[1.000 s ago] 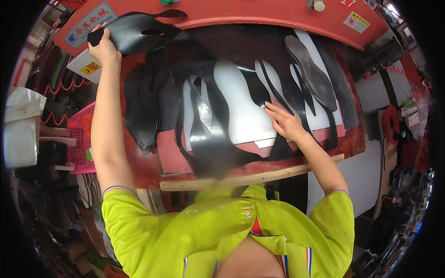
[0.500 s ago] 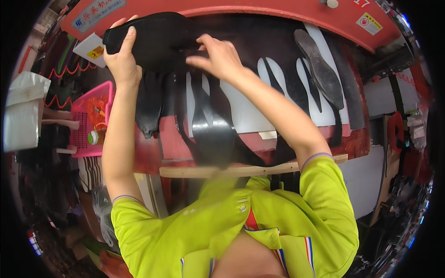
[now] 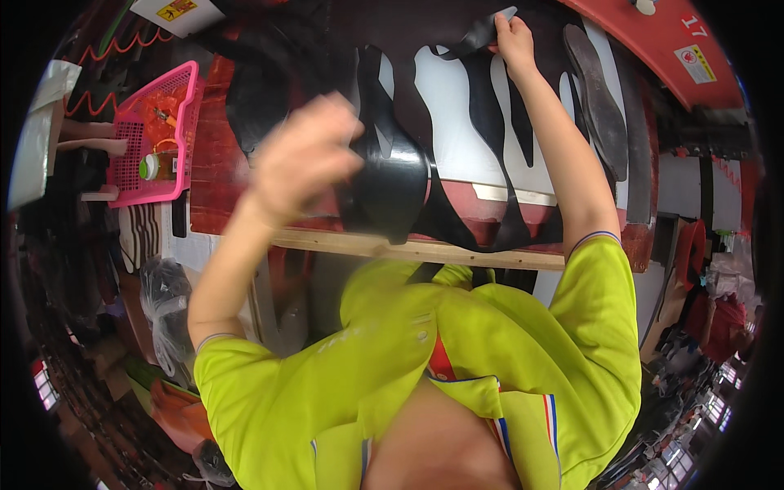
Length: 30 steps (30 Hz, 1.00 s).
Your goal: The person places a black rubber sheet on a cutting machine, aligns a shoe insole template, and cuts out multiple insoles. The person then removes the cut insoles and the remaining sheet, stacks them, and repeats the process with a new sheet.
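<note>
My right hand (image 3: 514, 45) is at the far side of the work table, fingers closed on a strip of a black sheet with cut-out holes (image 3: 412, 184). The gripped part is lifted and bent. The sheet's near edge hangs past the table front, and light board (image 3: 453, 114) shows through its sole-shaped holes. My left hand (image 3: 306, 159) is smeared by motion above the sheet's left part, so its fingers are unclear. Beyond it lie dark, floppy pieces (image 3: 261, 82). A dark grey sole-shaped piece (image 3: 600, 106) lies to the right of my right forearm.
A pink plastic basket (image 3: 184, 131) stands left of the table, holding a jar with a green lid (image 3: 149, 167) and orange stuff. A red machine beam (image 3: 645, 41) crosses the far right. A wooden strip (image 3: 367, 243) edges the table front. Clear plastic bags (image 3: 163, 310) hang at lower left.
My left hand has left the black piece it held at the far left and come nearer. My right hand has moved right and farther out, onto the sheet's strip. The view has shifted.
</note>
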Motion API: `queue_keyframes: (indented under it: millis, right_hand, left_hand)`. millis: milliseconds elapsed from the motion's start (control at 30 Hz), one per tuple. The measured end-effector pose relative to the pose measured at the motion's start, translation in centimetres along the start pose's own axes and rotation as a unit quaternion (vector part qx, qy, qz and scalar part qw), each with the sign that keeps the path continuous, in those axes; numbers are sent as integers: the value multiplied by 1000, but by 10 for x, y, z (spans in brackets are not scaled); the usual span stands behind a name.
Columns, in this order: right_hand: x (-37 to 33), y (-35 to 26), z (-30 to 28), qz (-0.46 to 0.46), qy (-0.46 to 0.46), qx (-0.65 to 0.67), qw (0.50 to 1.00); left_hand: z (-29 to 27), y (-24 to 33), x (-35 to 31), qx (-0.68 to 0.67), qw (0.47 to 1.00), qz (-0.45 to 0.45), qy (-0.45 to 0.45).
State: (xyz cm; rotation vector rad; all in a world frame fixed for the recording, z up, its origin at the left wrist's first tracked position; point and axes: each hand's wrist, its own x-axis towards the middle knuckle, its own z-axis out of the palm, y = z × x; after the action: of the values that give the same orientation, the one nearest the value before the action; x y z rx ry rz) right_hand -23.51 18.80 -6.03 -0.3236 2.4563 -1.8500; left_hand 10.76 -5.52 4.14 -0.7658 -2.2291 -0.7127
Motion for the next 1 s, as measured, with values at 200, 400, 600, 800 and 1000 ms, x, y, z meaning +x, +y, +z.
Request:
queue_keyframes:
  millis: [200, 400, 600, 800, 1000]
  right_hand:
    - [-38, -11, -9, -123, 78, -143, 979]
    - [-74, -23, 0, -92, 19, -127, 987]
    - [-118, -37, 16, -96, -91, -121, 984]
    - [-133, -33, 41, -318, -109, -222, 915]
    - [-141, -19, 46, -280, -135, -294, 904]
  left_hand:
    - [77, 32, -52, 77, 925, 39, -371]
    - [84, 19, -42, 38, 925, 106, -362]
    - [83, 14, -39, 57, 893, 178, -409]
    - [71, 11, -33, -18, 947, 110, -300]
    - [-26, -13, 14, -124, 911, -351, 178]
